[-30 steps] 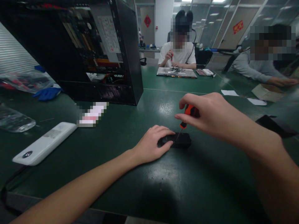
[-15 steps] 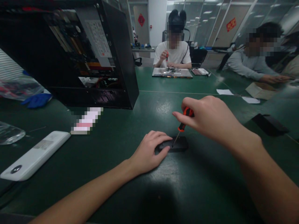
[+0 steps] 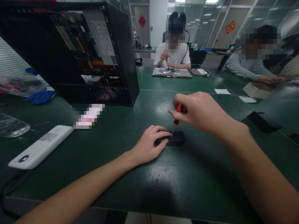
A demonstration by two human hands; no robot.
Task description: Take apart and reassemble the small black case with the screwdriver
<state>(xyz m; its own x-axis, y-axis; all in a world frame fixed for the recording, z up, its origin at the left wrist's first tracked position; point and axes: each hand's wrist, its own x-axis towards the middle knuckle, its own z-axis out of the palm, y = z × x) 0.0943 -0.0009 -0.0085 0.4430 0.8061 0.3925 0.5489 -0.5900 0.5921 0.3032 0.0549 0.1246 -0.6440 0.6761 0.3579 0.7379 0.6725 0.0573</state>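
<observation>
A small black rectangular device (image 3: 178,138) lies flat on the green table in front of me. My left hand (image 3: 149,144) grips its left end, the fingers over the far side and the thumb along the near side. In my right hand (image 3: 198,110) is a red and black screwdriver (image 3: 181,109), its handle wrapped by the fingers. The shaft slants down to the left, and its tip meets the top of the black device close to my left fingertips. Exactly what the tip sits on is too small to make out.
An open black computer case (image 3: 127,62) stands at the left. Nearer are a white power strip (image 3: 44,146), a blue glove (image 3: 40,97) and a clear plastic object (image 3: 14,124). A black box-like object (image 3: 263,121) lies right. Across the table a person (image 3: 174,56) holds a screwdriver; another sits right.
The view has tilted down slightly, showing the table's near edge. My right hand and the screwdriver have shifted a little left, the shaft now steeper. The left hand still holds the device.
</observation>
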